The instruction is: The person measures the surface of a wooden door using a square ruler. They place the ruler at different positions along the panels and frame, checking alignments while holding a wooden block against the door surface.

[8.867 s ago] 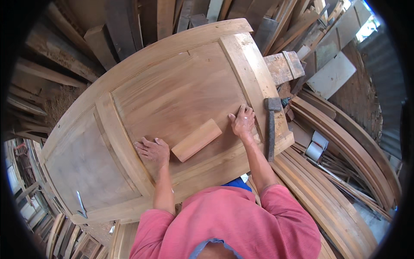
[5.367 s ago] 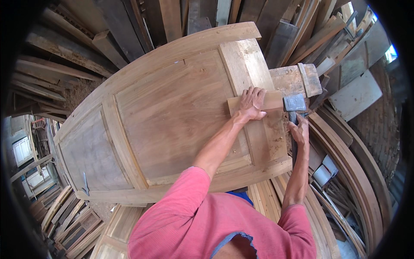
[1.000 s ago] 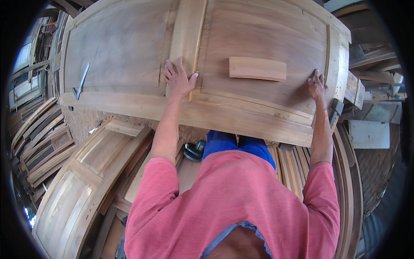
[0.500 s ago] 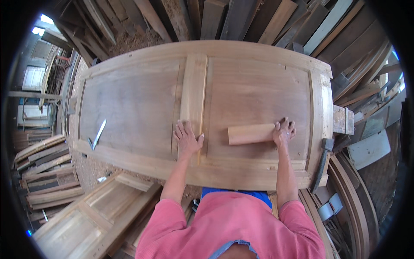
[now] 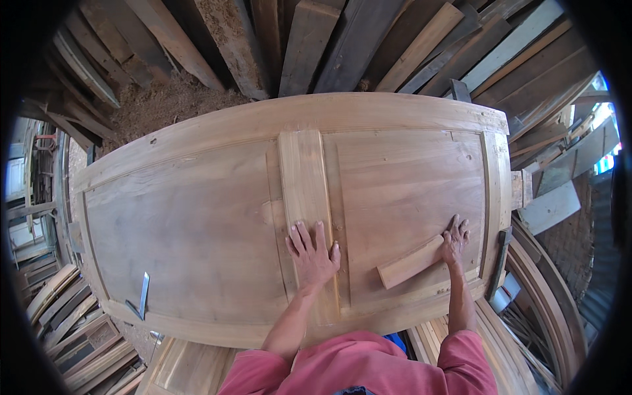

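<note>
**Panelled door [image 5: 178, 217] laid flat in tight quarters**

The person [image 5: 368, 365] in the pinkish-red shirt leans in at the door's near edge. The left hand [image 5: 315, 263] lies spread on the door's middle rail, gripping nothing. The right hand [image 5: 455, 245], over the door's right-hand panel, has its fingers bent at one end of a loose wooden block [image 5: 409, 263]; whether they grasp it or only touch it, I can't tell. That block sits slantwise on the same panel, toward the near edge.

Two other tools take up room: a dark hammer [image 5: 500, 263] at the door's right end, and a metal bevel-like tool [image 5: 144, 295] by its near left corner. Upright boards [image 5: 309, 46] crowd the far edge, with sawdust [image 5: 168, 108] heaped beyond the far left stretch. Long planks [image 5: 550, 289] block the ground off the right end, stacked frames [image 5: 92, 336] lie off the near left corner, and a second panelled piece [image 5: 187, 362] pokes out from under the near edge.
</note>
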### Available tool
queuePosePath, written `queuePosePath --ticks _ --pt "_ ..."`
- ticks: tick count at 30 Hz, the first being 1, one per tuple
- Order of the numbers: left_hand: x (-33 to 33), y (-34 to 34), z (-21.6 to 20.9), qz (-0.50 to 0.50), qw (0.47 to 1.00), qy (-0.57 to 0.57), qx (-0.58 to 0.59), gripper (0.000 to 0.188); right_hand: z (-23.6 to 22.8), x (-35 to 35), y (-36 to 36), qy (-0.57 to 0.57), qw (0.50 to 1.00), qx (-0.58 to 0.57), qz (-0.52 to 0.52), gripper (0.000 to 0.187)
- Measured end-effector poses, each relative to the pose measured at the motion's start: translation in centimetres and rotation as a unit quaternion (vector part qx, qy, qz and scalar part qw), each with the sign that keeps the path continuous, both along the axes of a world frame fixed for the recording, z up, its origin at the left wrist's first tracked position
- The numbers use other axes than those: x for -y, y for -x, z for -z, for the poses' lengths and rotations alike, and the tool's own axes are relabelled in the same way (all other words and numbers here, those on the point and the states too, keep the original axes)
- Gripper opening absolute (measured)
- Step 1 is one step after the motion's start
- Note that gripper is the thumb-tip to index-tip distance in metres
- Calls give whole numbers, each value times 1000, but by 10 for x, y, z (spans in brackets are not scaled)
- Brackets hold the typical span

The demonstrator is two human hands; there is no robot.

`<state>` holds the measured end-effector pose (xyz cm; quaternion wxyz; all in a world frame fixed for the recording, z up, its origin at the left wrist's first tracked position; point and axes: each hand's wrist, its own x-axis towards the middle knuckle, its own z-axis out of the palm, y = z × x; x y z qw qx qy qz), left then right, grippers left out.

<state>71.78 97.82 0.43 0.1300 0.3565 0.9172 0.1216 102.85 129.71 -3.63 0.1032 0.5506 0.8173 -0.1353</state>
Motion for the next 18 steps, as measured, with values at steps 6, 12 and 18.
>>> queuePosePath --ticks 6,12,18 --pt "1 6 7 4 1000 -6 20 80 2 0 -3 -19 1000 5 -13 74" --pt "2 9 10 5 1000 -12 27 79 -6 3 5 -6 1000 14 -11 72" --pt "1 9 11 4 999 -19 30 78 3 -1 -3 -30 1000 0 -5 73"
